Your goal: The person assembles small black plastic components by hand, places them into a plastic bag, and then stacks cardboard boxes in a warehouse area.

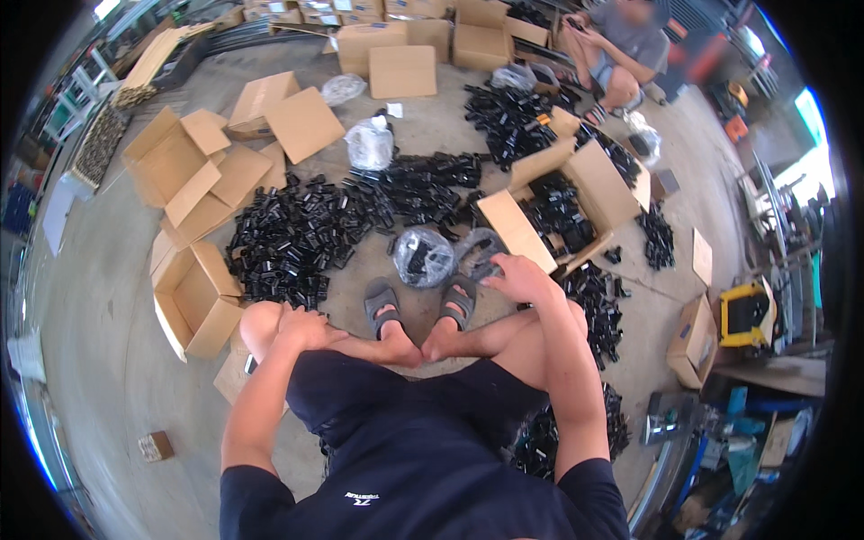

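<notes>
My left hand (310, 328) rests with its fingers laid loosely over my left knee and shin, and it holds nothing. In front of my right knee, my right hand (520, 278) has its fingers bent at the near right edge of a clear plastic bag (479, 249) with black parts in it; its fingertips are small in view. Just left of that bag lies another rounded clear plastic bag (425, 258), also with black parts inside. A big heap of small black plastic parts (301, 229) spreads ahead of my left foot.
An open cardboard box (616, 193) of black parts stands ahead to the right, with another open box (191, 297) at left. More black parts (504, 121) lie farther off, near a seated person (621, 54). A yellow-and-black crate (747, 315) stands at right.
</notes>
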{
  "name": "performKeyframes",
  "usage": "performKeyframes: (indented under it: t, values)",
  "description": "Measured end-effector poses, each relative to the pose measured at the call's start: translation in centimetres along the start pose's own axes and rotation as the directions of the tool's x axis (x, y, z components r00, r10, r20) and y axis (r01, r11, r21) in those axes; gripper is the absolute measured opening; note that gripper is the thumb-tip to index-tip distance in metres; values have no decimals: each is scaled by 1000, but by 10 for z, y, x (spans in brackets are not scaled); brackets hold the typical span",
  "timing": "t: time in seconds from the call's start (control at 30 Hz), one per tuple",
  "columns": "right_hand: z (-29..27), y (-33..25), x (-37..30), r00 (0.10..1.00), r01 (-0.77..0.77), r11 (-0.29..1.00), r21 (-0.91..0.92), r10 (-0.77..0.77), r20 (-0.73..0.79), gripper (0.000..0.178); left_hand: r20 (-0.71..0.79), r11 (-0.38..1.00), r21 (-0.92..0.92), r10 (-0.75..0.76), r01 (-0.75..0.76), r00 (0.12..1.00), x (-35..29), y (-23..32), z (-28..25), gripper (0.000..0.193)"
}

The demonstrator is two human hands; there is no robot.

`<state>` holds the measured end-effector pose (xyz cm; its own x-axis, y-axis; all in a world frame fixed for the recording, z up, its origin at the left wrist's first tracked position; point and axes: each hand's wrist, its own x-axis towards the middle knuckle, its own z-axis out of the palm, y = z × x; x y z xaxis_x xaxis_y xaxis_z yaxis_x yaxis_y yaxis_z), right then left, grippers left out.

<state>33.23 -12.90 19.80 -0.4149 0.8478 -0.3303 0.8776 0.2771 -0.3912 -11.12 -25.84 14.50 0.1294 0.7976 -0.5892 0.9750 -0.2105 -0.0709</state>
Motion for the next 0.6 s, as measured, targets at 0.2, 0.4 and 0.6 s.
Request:
performKeyframes:
  t: [0.2, 0.4, 0.6]
  values:
    - [-1, 8, 0, 999, 29, 1000, 2, -28, -43, 57, -356, 680, -717, -167, -154, 919, -8, -17, -15, 44]
    - [-6, -2, -5, 993, -113, 993, 45, 111, 34, 58, -427, 621, -783, -509, -25, 747, -17, -77, -32, 44]
    - [1, -1, 1, 991, -127, 990, 59, 124, 50, 59, -266, 654, -719, -571, 234, 777, -19, -97, -6, 46]
